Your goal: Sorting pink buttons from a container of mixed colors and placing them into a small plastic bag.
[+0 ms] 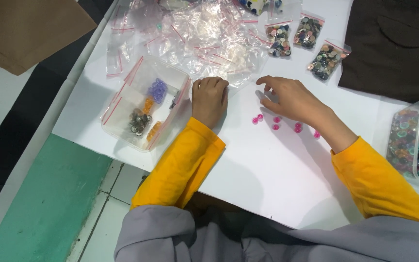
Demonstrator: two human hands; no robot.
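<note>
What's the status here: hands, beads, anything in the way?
Left hand fisted on a clear plastic zip bag. Right hand open, fingers curled over the white table. Small round pink beads loose beside it. Nothing obstructing.

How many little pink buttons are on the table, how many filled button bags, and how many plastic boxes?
Pink buttons loose on the white table, by the right hand: 7
Filled button bags at the top: 3
Clear plastic boxes, one beside the left hand and one at the right edge: 2
Total: 12
</note>
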